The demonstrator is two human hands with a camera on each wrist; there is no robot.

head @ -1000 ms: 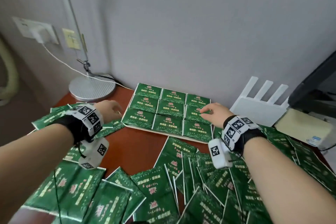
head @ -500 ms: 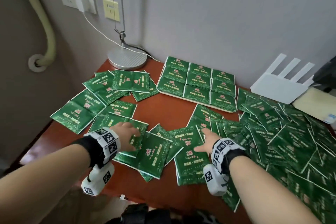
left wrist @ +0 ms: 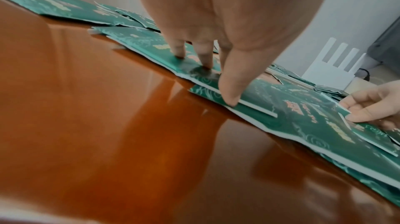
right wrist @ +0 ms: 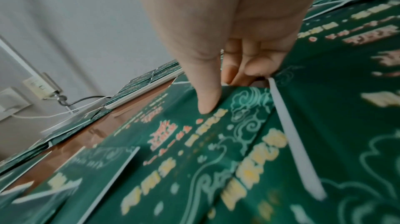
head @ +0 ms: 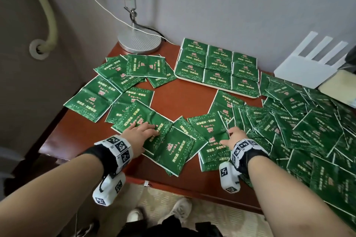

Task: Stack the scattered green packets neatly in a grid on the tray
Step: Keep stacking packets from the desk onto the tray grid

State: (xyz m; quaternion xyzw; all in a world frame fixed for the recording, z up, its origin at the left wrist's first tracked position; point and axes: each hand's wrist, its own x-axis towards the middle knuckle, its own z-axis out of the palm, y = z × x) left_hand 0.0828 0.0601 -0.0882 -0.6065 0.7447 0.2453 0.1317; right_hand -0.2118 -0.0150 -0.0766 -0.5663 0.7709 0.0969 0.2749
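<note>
A white tray point(head: 215, 86) at the back of the table holds green packets point(head: 218, 63) in a three-by-three grid. Loose green packets lie scattered on the left point(head: 119, 75) and heaped on the right point(head: 308, 121). My left hand point(head: 152, 131) point(left wrist: 205, 77) presses straight fingertips point(left wrist: 179, 53) onto a near packet point(head: 134, 115), with its thumb at that packet's edge. At the corner of another near packet point(head: 210, 131) point(right wrist: 173, 133), my right hand point(head: 227, 136) point(right wrist: 225, 91) has its thumb on top and its fingers curled at the edge.
A round metal lamp base point(head: 139, 41) with its cable stands at the back left. A white router point(head: 308, 63) leans against the wall at the back right. Bare wood point(head: 183, 102) shows between the tray and my hands. The table's front edge point(head: 173, 184) is just behind my wrists.
Both hands have come back from the tray to the packets near the front edge. Over the last half second they stay there, and the right fingers curl at a packet's corner.
</note>
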